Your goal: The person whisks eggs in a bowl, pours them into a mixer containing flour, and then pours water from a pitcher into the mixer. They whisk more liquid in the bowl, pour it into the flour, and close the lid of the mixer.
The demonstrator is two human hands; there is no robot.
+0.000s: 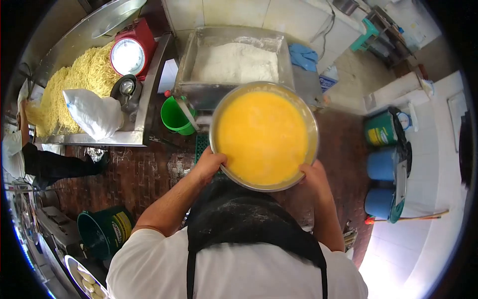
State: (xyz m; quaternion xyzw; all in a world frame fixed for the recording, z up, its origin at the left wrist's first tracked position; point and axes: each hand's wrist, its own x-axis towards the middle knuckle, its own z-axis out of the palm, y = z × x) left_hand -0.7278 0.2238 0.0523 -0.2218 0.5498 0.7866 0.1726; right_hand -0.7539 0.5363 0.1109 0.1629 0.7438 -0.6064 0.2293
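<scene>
**Two hands gripping a brim-full bowl**

Far left of the bowl (212,130), noodles (79,74) are lying heaped on a steel table, with a red scale (130,54) and a white bag (93,113) beside them. Another person (30,159) is standing at that table's end. Just left of the bowl, a green bucket (173,118) is sitting with a tool leaning in it. Lower left, a dark pail (102,230) is standing open, its contents unclear.

The left hand (209,165) is clamping the bowl's near-left rim, thumb over the edge, fingers hidden beneath. The bowl is being held before the chest, above the brick floor, and is carrying yellow liquid (264,134), probably beaten egg, almost to the rim. It is likely weighing heavily and sloshing readily. The thin steel looks slick, so opposite edges, kept level, seem the safest hold.

Beyond the bowl, a steel trough (185,65) is holding white flour (235,62). The right hand (313,177) is gripping the near-right rim likewise. Right of the bowl, a green drum (381,129) and two blue drums (382,165) are standing, contents hidden.
</scene>
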